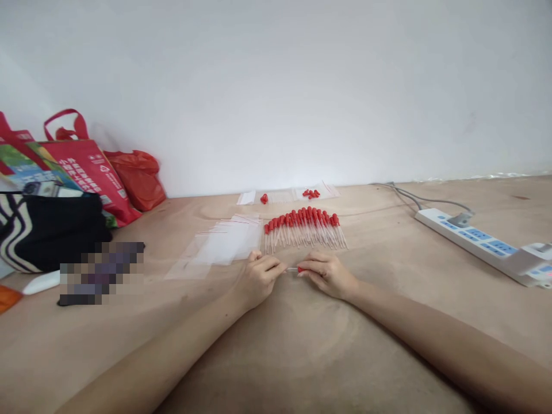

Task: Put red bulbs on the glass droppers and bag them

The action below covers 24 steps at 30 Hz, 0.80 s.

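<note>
Across the tabletop [345,356], at frame centre, the left hand [261,280] pinches a clear tube [292,269], the right hand [325,276] its red bulb [300,269]; skewed pressure could bend the tube.

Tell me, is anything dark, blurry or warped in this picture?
Head view, lighting: the wall is bright and softly lit, the table darker at bottom centre; head view, sharpness: the tube between left hand and right hand looks soft and faint; head view, right: the power strip seems stretched; head view, left: pixel blocks mask a dark object.
</note>
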{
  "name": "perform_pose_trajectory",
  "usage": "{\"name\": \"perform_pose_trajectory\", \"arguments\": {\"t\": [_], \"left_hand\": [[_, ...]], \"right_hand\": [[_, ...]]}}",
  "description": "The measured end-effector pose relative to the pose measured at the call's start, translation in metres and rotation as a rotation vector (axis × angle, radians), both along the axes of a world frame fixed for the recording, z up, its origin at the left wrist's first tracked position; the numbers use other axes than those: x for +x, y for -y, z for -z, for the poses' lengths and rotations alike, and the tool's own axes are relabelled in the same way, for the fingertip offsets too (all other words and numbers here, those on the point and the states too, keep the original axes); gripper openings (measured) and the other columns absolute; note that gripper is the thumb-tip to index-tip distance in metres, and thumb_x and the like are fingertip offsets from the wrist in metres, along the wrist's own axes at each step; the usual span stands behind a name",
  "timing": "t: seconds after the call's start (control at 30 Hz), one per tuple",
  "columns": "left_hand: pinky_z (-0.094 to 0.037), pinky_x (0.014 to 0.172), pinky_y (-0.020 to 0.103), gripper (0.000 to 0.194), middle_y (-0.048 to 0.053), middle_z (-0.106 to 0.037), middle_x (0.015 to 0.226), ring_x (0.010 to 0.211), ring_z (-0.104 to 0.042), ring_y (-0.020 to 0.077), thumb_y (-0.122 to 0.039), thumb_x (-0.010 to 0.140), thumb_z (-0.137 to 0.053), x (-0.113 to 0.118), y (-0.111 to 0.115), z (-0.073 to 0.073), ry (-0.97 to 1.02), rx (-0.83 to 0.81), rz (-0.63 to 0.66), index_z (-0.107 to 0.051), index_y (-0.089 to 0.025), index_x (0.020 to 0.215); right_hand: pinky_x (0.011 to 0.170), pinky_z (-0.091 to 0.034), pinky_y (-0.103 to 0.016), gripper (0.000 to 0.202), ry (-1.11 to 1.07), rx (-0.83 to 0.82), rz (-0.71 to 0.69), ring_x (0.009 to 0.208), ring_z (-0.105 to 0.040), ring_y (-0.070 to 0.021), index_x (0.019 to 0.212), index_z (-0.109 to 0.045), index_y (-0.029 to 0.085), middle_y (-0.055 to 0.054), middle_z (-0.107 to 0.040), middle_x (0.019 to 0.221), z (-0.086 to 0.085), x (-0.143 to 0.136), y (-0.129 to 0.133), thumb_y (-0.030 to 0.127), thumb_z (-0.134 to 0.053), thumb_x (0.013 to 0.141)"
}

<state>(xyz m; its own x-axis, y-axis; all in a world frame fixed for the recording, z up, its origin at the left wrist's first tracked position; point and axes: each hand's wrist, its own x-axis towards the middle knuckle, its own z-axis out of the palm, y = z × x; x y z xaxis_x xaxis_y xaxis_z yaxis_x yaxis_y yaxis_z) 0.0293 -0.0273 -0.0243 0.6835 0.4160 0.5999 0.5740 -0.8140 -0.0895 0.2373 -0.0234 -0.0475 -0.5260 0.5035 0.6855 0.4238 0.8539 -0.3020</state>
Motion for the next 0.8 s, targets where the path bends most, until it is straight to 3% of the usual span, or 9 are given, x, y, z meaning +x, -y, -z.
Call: {"name": "perform_pose_trajectory", "arguments": {"t": [0.33,0.67,0.8], "left_hand": [[-0.027,0.066,0.029,0.023,0.000,-0.062,0.070,0.061,-0.054,0.0105,-0.015,0.087,-0.036,0.004,0.008,0.000,0.017,-0.041,-0.016,-0.059,-0.018,0.086],[-0.028,0.064,0.030,0.022,0.000,-0.061,0.067,0.060,-0.053,0.0110,-0.015,0.086,-0.038,0.009,0.009,0.004,0.048,-0.093,-0.019,-0.059,-0.018,0.084],[-0.033,0.067,0.030,0.022,0.002,-0.061,0.071,0.065,-0.055,0.0126,-0.019,0.088,-0.037,0.011,0.005,0.006,0.072,-0.152,-0.045,-0.059,-0.017,0.087]], "right_hand": [[0.060,-0.037,-0.028,0.021,0.156,0.068,0.028,0.065,-0.053,-0.0136,0.085,-0.061,0.018,-0.005,-0.061,0.074,-0.006,-0.001,0.003,0.030,-0.043,0.085],[0.059,-0.034,-0.027,0.026,0.177,0.052,0.054,0.063,-0.052,-0.0128,0.080,-0.061,0.017,-0.005,-0.061,0.072,-0.012,-0.008,0.007,0.030,-0.039,0.086],[0.060,-0.035,-0.027,0.024,0.144,0.049,0.124,0.064,-0.053,-0.0135,0.083,-0.062,0.018,-0.004,-0.061,0.072,-0.011,-0.008,0.003,0.030,-0.041,0.085]]}}
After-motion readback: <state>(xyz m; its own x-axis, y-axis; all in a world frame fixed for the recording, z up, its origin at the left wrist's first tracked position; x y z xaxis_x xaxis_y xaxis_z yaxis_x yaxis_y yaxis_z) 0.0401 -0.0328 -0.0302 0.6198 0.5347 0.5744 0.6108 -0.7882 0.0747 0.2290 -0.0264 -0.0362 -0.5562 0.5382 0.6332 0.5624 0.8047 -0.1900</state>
